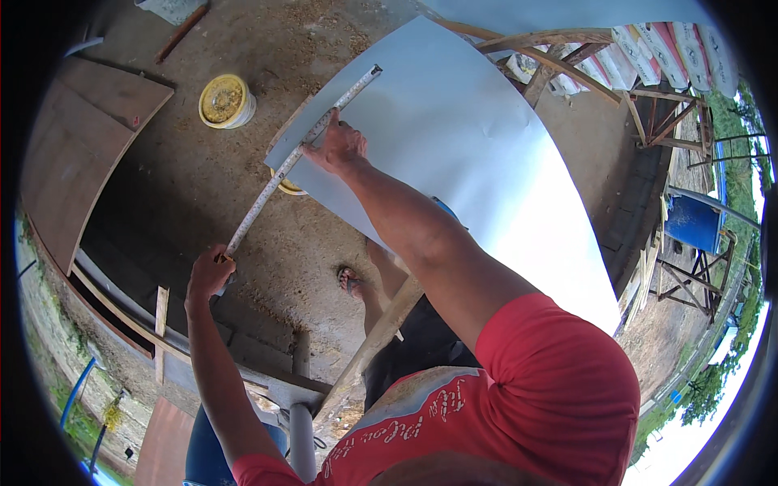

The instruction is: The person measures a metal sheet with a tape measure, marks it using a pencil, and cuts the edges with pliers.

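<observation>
A pale, shiny flat sheet [486, 138] spreads out in front of me to the right. Across its left corner runs the extended white blade of a tape measure [263, 197], whose far end lies on the sheet. My left hand [212, 274] is closed around the near end of the tape, off the sheet, and hides most of its case. On the sheet's left edge, my right hand [339, 151] holds the blade with thumb and index finger, the index stretched along it and the other fingers curled.
A yellow-rimmed bucket [227, 102] stands on the dirty floor, with another bucket [288, 185] partly under the sheet. Brown boards [97, 138] lie at left. A wooden pole [373, 348] crosses near my body. Stacked sacks [664, 57] and timber framing [559, 69] are at far right.
</observation>
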Tool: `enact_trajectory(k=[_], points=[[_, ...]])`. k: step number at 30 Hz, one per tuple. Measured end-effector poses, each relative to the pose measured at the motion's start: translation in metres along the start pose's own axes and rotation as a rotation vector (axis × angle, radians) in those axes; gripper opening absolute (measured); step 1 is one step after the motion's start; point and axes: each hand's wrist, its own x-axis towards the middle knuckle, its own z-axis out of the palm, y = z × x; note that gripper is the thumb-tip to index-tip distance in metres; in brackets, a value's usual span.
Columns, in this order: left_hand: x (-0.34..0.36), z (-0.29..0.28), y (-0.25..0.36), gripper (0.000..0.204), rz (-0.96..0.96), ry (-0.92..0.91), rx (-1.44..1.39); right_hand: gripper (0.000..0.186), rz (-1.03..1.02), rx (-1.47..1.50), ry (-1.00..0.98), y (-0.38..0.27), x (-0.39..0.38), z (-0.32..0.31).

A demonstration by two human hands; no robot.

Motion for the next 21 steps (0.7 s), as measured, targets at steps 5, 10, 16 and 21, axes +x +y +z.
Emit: enact_trajectory(k=[5,10,16,21], points=[[0.011,0.003,0.036,0.071,-0.025,0.024,0.047,0.109,-0.029,0.016,0.012,0.004,0.004,0.002],[0.022,-0.001,0.08,0.078,-0.013,0.009,0.071,0.109,-0.008,0.007,0.051,0.004,0.006,0.001],[0.033,0.003,0.106,0.076,-0.011,0.012,0.04,0.11,-0.004,-0.018,0.043,-0.002,0.005,0.004],[0.038,0.005,0.129,0.069,0.047,0.023,0.067,0.11,0.004,0.018,0.031,-0.001,0.004,0.002]])
